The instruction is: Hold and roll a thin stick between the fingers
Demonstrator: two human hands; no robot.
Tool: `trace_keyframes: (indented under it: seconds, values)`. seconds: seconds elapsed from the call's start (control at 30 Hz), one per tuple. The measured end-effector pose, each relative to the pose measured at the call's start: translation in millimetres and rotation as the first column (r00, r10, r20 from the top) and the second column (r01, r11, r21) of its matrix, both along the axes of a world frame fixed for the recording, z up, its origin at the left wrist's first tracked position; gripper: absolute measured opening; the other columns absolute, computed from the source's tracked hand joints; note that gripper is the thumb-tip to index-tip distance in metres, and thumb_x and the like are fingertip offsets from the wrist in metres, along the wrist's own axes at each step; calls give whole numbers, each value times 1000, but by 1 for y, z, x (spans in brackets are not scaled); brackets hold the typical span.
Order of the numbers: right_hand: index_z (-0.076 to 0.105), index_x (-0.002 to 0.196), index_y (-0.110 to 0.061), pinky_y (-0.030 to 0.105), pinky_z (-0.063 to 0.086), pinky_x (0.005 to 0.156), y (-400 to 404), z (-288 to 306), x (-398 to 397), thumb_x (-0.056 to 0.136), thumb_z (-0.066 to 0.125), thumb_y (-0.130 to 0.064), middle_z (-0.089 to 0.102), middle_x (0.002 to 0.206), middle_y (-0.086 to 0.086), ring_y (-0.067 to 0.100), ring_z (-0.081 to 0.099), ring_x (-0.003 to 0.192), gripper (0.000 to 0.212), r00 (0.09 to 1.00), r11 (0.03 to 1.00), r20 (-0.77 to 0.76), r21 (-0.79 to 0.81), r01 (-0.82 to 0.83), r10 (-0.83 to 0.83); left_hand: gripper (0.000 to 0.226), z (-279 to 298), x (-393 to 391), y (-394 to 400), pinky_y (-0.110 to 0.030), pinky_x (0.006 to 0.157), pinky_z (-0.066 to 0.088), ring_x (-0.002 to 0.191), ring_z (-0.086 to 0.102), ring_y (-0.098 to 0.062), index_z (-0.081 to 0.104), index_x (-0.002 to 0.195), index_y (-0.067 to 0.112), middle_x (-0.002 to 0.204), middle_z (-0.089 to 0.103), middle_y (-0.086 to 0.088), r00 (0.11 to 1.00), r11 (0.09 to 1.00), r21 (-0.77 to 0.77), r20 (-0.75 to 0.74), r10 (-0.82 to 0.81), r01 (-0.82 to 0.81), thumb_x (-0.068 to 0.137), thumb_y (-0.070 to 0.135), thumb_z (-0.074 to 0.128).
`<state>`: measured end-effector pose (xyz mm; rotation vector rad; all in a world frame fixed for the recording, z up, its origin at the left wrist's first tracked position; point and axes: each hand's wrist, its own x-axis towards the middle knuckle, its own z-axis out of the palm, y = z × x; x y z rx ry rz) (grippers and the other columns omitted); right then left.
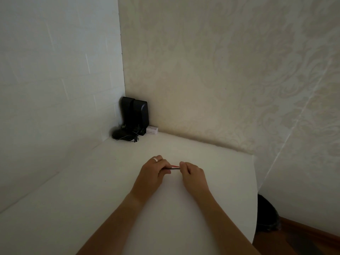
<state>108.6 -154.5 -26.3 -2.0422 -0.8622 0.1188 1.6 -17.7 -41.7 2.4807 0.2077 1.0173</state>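
Note:
Both my hands are over the middle of a white table point(92, 208). Between them runs a short thin piece that looks like a red wire and a black wire point(175, 167) side by side. My left hand point(153, 173), with a ring on one finger, pinches its left end with curled fingers. Gripping the right end between thumb and fingers is my right hand point(193, 174). The ends of the wires are hidden inside my fingers.
Two black speakers point(135, 116) stand in the far corner where the walls meet, with a dark lump and thin cables point(123, 136) at their foot. A small white box point(152, 130) lies beside them. The table's right edge drops to a wooden floor point(303, 236).

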Motion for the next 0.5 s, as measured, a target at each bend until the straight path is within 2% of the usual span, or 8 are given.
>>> trace_keyframes:
  seconds: [0.13, 0.23, 0.33, 0.5]
  values:
    - [37, 63, -14, 20, 30, 52, -3, -5, 3, 101, 46, -24, 39, 57, -5, 9, 33, 53, 40, 998, 999, 58, 38, -34, 31, 17, 0, 4, -5, -14, 70, 42, 75, 55, -4, 73, 97, 15, 85, 63, 5, 999, 1000, -14, -36, -21, 20, 93, 18, 56]
    - [43, 67, -11, 17, 33, 55, -2, -5, 4, 101, 47, -21, 42, 60, -5, 9, 37, 55, 36, 994, 997, 87, 46, -63, 59, 30, -4, 4, -3, -22, 64, 45, 66, 54, -7, 70, 89, 17, 76, 59, 8, 995, 1000, -2, -94, -15, 15, 89, 16, 40]
    - [44, 68, -10, 16, 34, 59, -2, -6, 3, 101, 47, -19, 44, 62, -3, 9, 40, 58, 35, 989, 994, 118, 44, -96, 90, 22, -6, 4, -1, -30, 58, 43, 60, 47, -9, 58, 78, 24, 67, 48, 13, 987, 999, 39, -159, 20, -14, 89, 13, 42]
    - [53, 76, -11, 20, 36, 62, -1, -9, 4, 98, 50, -20, 57, 73, 3, 17, 52, 70, 24, 991, 989, 115, 123, -84, 70, 27, -3, 2, -2, -32, 58, 47, 66, 51, -11, 57, 83, 26, 75, 52, 11, 984, 997, 41, -163, 68, -62, 82, 20, 31]
